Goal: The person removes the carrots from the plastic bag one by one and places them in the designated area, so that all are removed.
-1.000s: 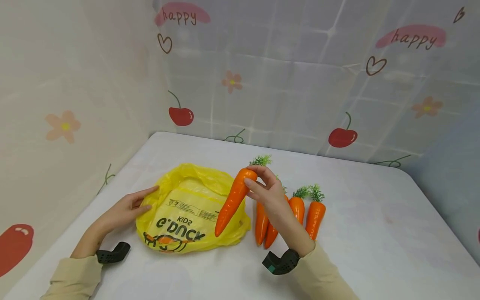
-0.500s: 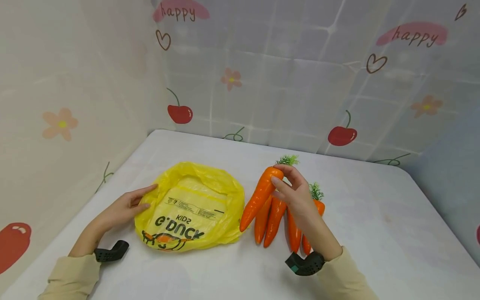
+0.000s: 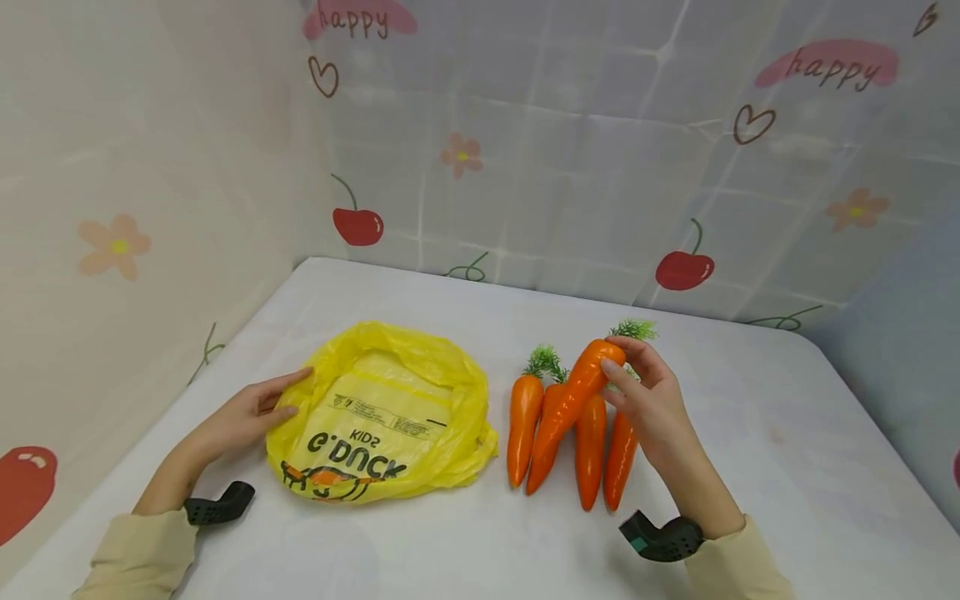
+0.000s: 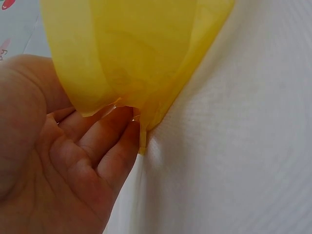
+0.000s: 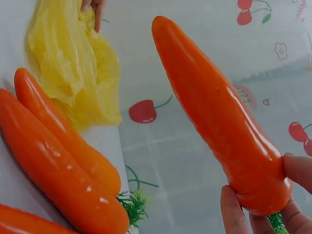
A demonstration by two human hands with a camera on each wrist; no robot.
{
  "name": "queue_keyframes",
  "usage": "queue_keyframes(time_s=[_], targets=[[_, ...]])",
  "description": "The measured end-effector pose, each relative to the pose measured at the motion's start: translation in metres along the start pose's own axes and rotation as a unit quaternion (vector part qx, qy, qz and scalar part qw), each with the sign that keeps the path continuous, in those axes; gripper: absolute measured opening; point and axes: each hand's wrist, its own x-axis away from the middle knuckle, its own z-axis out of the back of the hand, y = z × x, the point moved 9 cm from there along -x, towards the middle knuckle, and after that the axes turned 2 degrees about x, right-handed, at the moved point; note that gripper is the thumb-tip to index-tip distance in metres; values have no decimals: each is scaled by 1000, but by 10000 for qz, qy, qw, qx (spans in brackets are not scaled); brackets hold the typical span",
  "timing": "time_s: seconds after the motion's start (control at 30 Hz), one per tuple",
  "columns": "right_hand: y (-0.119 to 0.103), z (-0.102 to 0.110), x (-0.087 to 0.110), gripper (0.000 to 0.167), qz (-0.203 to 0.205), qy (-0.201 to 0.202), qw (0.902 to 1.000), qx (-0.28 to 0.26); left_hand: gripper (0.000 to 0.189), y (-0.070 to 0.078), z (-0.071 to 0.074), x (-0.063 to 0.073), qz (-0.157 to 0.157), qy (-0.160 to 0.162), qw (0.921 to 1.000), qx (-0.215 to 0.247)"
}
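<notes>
We're wearing long cream-beige sleeves (image 3: 138,554) on both arms, cuffs sitting at the wrists. At seven o'clock, a black angled camera mount (image 3: 219,507) is strapped to our left wrist; at five o'clock, its twin (image 3: 662,537) on the right wrist shows a small teal patch at its tip. Both hands are bare, without rings.
</notes>
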Motion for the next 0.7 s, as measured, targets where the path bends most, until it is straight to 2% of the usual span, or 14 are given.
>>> queue_keyframes(time_s=[0.33, 0.7], targets=[[-4, 39, 5, 26, 220, 69, 9997, -7, 53, -3, 0, 2, 32, 49, 10000, 69], [12, 92, 16, 27, 108, 283, 9995, -10, 53, -2, 0, 2, -24, 48, 10000, 51]])
